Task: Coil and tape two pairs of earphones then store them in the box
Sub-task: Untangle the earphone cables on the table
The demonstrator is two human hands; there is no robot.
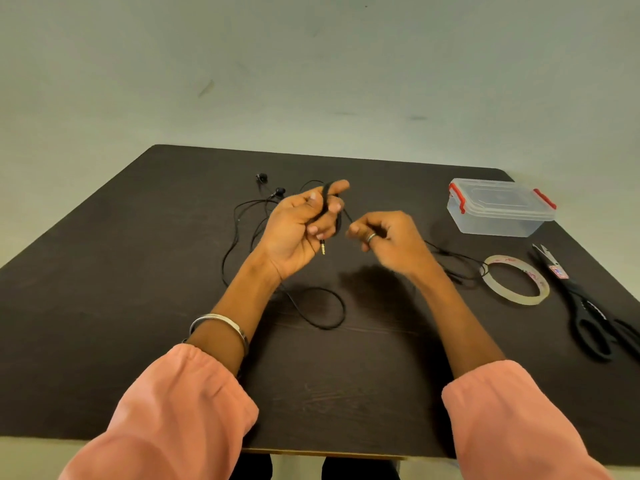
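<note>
Left fingers [325, 206] clenched the first earphone cord [323, 202] mid-coil, right fingers [360, 232] pinching it; tape [516, 280], box [498, 207] untouched beyond.

Your worktop [138, 306] is dark brown wood. Black earphones [277, 192] lie at the far middle, and their thin cable [322, 306] loops across the wood toward you. At the far right sits a clear plastic box [498, 211] with red clips and its lid on. Nearer you on the right lies a roll of clear tape [516, 280], flat. Black scissors [585, 306] lie just beside it, at the right edge.
</note>
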